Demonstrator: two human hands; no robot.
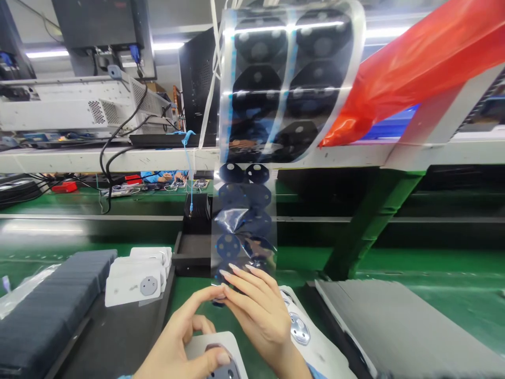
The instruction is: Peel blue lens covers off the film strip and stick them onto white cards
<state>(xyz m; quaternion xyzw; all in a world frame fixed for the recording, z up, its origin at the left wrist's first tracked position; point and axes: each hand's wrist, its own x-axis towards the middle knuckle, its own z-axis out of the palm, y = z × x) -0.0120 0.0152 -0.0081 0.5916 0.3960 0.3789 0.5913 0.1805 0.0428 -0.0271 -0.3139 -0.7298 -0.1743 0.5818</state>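
My left hand (185, 337) holds a white rounded plate (197, 345) with a grey socket-like inset, its thumb on the inset. The index finger reaches up and meets the thumb tip of my right hand (260, 310) at the lower end of a clear strip of dark round stickers (229, 245). Stretched out, the fingers of my right hand lie against the strip; its palm side is hidden. Behind the right wrist lie white plates (315, 337) with shiny socket-like insets. The strip hangs from a wide roll (258, 89) on the shelf.
White plates (130, 284) lie overlapping at the left on a dark tray (118, 337). Beside them runs a row of dark sheets (59, 300). A grey stack (410, 326) sits at the right. A green post (371, 226) and red plastic (414, 68) flank the roll. Another person's hand (165, 177) shows beyond the shelf.
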